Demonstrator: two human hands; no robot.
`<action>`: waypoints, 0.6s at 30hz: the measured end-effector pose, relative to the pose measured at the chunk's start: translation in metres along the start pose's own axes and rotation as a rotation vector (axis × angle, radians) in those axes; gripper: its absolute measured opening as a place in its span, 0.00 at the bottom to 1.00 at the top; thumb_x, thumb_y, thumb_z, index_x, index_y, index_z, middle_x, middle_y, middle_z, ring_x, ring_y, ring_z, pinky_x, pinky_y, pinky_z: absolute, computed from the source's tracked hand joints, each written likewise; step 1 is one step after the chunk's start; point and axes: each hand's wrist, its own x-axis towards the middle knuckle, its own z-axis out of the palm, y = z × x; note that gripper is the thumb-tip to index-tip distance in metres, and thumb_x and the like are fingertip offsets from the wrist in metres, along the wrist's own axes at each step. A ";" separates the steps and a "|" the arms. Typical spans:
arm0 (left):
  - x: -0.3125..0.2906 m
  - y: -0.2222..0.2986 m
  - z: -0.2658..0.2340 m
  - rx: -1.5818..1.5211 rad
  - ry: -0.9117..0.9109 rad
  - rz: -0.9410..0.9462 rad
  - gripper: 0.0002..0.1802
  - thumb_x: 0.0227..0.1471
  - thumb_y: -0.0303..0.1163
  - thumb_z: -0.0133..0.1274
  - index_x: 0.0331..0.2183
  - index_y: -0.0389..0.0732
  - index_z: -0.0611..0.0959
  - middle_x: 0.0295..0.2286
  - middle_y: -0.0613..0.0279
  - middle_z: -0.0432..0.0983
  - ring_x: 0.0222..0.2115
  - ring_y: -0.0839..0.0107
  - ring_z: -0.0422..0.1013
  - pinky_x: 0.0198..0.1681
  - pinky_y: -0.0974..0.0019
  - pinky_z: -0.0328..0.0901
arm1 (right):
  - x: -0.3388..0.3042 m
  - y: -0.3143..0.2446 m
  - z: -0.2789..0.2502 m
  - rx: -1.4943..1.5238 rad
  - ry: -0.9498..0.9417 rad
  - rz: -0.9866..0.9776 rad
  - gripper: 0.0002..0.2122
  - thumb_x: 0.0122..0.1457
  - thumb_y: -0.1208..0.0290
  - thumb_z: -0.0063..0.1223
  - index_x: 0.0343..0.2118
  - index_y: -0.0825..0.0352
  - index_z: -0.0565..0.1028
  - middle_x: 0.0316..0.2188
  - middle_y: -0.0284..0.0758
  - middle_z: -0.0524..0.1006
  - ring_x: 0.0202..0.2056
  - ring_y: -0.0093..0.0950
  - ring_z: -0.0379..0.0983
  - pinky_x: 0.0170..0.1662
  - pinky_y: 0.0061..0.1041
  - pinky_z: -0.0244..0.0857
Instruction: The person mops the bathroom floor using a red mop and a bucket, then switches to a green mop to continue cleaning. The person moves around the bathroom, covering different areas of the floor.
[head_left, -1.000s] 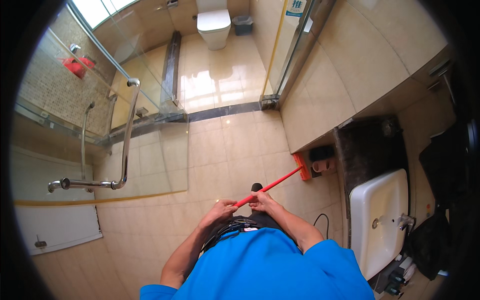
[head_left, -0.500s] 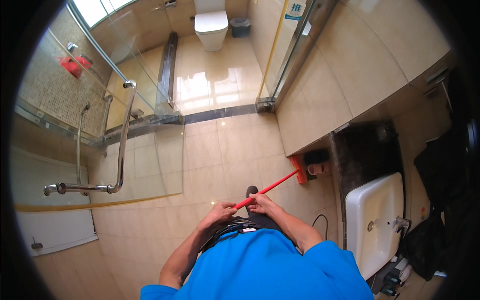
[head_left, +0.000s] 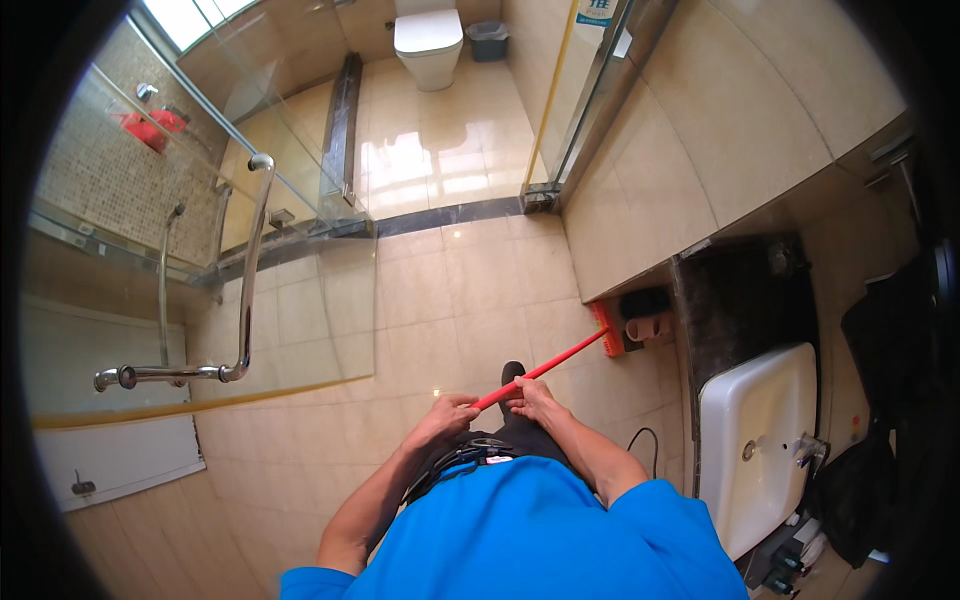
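We see the left hand (head_left: 445,416) grasping the red broom (head_left: 566,356) near its upper end, which its fingers hide; the right hand (head_left: 535,399) grips it just ahead, palm concealed. Ahead and right of both hands, the broom head (head_left: 606,331) lies beside shadowed objects (head_left: 646,327), hard to identify, near the dark tabletop (head_left: 745,300).

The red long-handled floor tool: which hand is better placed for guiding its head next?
Probably the right hand. It holds the straight red handle farther along, closer to the flat, elongated red head; the left hand is at the handle's near end.
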 end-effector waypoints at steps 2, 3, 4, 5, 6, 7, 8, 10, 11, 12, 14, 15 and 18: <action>0.010 0.007 0.011 0.011 0.005 0.008 0.21 0.42 0.34 0.45 0.42 0.41 0.67 0.13 0.69 0.62 0.09 0.82 0.54 0.08 0.78 0.48 | 0.003 -0.005 -0.012 -0.011 0.053 -0.036 0.13 0.50 0.62 0.36 0.28 0.68 0.67 0.23 0.39 0.70 0.20 0.30 0.66 0.20 0.27 0.61; 0.016 0.008 0.016 -0.008 0.005 -0.008 0.21 0.42 0.34 0.46 0.42 0.42 0.67 0.13 0.68 0.62 0.09 0.82 0.54 0.08 0.78 0.48 | 0.003 -0.008 -0.017 -0.015 0.074 -0.046 0.13 0.50 0.62 0.36 0.27 0.68 0.67 0.22 0.39 0.70 0.20 0.30 0.65 0.20 0.27 0.60; 0.019 0.009 0.019 -0.028 0.006 -0.024 0.21 0.42 0.34 0.46 0.42 0.42 0.67 0.13 0.68 0.63 0.09 0.82 0.54 0.08 0.78 0.48 | 0.003 -0.010 -0.021 -0.018 0.094 -0.055 0.13 0.51 0.62 0.35 0.26 0.67 0.68 0.20 0.38 0.69 0.19 0.31 0.65 0.20 0.27 0.60; 0.019 0.009 0.021 -0.033 0.001 -0.007 0.21 0.43 0.34 0.45 0.42 0.41 0.67 0.12 0.68 0.61 0.09 0.82 0.54 0.08 0.78 0.48 | 0.005 -0.010 -0.023 -0.031 0.090 -0.056 0.13 0.51 0.62 0.35 0.27 0.67 0.68 0.21 0.38 0.70 0.20 0.31 0.65 0.20 0.27 0.60; 0.021 0.007 0.021 -0.039 -0.015 0.000 0.21 0.43 0.33 0.45 0.42 0.40 0.67 0.12 0.69 0.61 0.09 0.82 0.54 0.08 0.78 0.48 | 0.005 -0.010 -0.024 -0.039 0.078 -0.054 0.13 0.51 0.62 0.35 0.27 0.67 0.68 0.21 0.38 0.70 0.20 0.31 0.65 0.20 0.27 0.60; 0.023 0.001 0.019 -0.045 -0.029 0.006 0.21 0.43 0.33 0.45 0.42 0.40 0.67 0.12 0.69 0.61 0.09 0.82 0.54 0.08 0.78 0.48 | 0.004 -0.009 -0.024 -0.048 0.065 -0.051 0.13 0.51 0.62 0.35 0.27 0.67 0.68 0.21 0.38 0.70 0.20 0.31 0.65 0.20 0.27 0.60; 0.023 -0.004 0.018 -0.052 -0.043 0.013 0.21 0.43 0.33 0.45 0.43 0.40 0.67 0.12 0.69 0.61 0.09 0.82 0.54 0.08 0.78 0.48 | 0.003 -0.008 -0.023 -0.058 0.051 -0.048 0.13 0.51 0.62 0.35 0.27 0.67 0.68 0.21 0.38 0.70 0.20 0.31 0.65 0.20 0.27 0.60; 0.018 -0.016 0.015 -0.097 -0.047 0.021 0.21 0.43 0.33 0.45 0.42 0.39 0.67 0.12 0.70 0.60 0.08 0.83 0.53 0.08 0.78 0.47 | 0.000 -0.003 -0.018 -0.093 0.023 -0.020 0.13 0.51 0.61 0.36 0.26 0.67 0.68 0.20 0.38 0.70 0.19 0.30 0.65 0.20 0.26 0.61; 0.015 -0.022 0.012 -0.121 -0.047 0.025 0.21 0.43 0.33 0.45 0.42 0.38 0.67 0.12 0.71 0.60 0.08 0.83 0.53 0.08 0.78 0.47 | 0.000 0.000 -0.014 -0.112 0.008 -0.006 0.13 0.51 0.61 0.36 0.26 0.67 0.68 0.20 0.38 0.69 0.19 0.29 0.65 0.20 0.26 0.61; 0.009 -0.027 0.007 -0.082 -0.037 0.032 0.21 0.43 0.33 0.45 0.42 0.38 0.67 0.12 0.71 0.60 0.08 0.83 0.53 0.08 0.79 0.47 | 0.000 0.005 -0.010 -0.112 -0.056 0.027 0.13 0.51 0.61 0.36 0.26 0.67 0.68 0.20 0.37 0.69 0.19 0.28 0.65 0.19 0.25 0.61; -0.009 -0.033 -0.005 -0.008 -0.016 0.045 0.21 0.43 0.34 0.46 0.42 0.39 0.67 0.12 0.72 0.61 0.08 0.84 0.53 0.08 0.79 0.46 | 0.002 0.015 -0.001 -0.114 -0.185 0.092 0.13 0.50 0.61 0.37 0.26 0.66 0.68 0.21 0.36 0.69 0.19 0.26 0.65 0.19 0.24 0.61; -0.023 -0.033 -0.010 -0.035 0.022 0.008 0.21 0.43 0.34 0.46 0.42 0.40 0.68 0.12 0.72 0.60 0.08 0.85 0.52 0.08 0.80 0.45 | -0.005 0.018 0.011 -0.136 -0.214 0.117 0.12 0.50 0.62 0.38 0.25 0.66 0.68 0.20 0.35 0.69 0.18 0.24 0.65 0.18 0.23 0.61; -0.051 -0.043 -0.030 -0.094 0.046 -0.083 0.20 0.42 0.35 0.46 0.41 0.42 0.69 0.12 0.73 0.60 0.08 0.86 0.51 0.08 0.81 0.45 | -0.006 0.034 0.035 -0.116 -0.336 0.154 0.11 0.50 0.63 0.39 0.25 0.67 0.67 0.18 0.34 0.69 0.17 0.24 0.65 0.17 0.22 0.61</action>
